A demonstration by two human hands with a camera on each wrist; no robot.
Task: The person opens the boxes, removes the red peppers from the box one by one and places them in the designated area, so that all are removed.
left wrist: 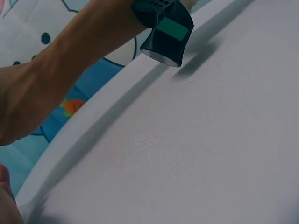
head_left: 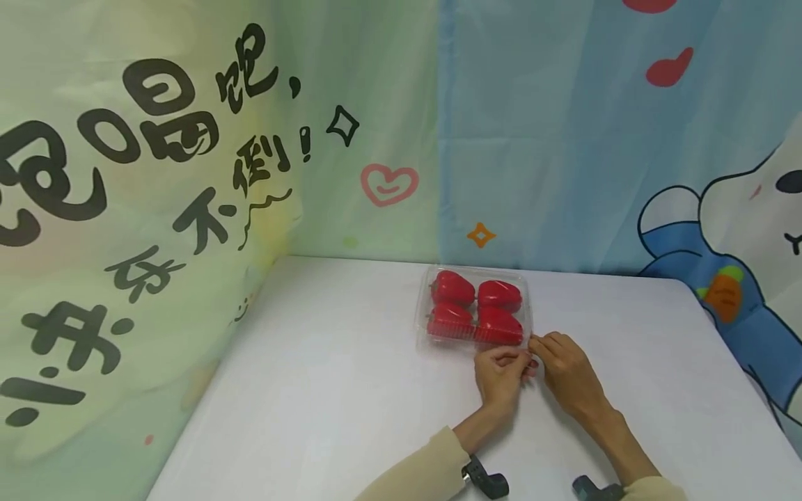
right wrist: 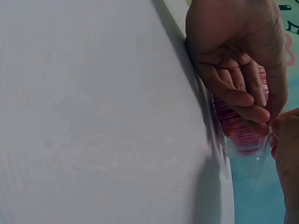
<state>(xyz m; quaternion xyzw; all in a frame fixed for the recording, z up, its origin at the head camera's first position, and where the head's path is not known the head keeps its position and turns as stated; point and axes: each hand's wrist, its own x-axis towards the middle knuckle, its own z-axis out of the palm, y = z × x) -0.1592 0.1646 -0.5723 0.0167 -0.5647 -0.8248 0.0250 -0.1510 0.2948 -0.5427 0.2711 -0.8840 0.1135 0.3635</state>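
A clear plastic clamshell box (head_left: 422,332) stands on the white table, with several glossy red, pepper-like pieces (head_left: 499,296) inside. My left hand (head_left: 499,376) is at the box's near right corner, its thumb and forefinger pinching the edge there. Right beside it, the fingertips of my right hand (head_left: 567,372) pinch the same corner. The right wrist view shows the left hand (right wrist: 238,60) with its other fingers curled, and the right hand (right wrist: 289,154) partly cut off by the frame. Exactly which bit of plastic each hand pinches is too small to tell.
White cloth covers the table (head_left: 313,390). Behind it hang a printed green curtain (head_left: 351,104) and a blue one (head_left: 532,139), close to the box's far side. A dark wrist device (head_left: 485,480) sits on the left forearm, another (head_left: 595,489) on the right.
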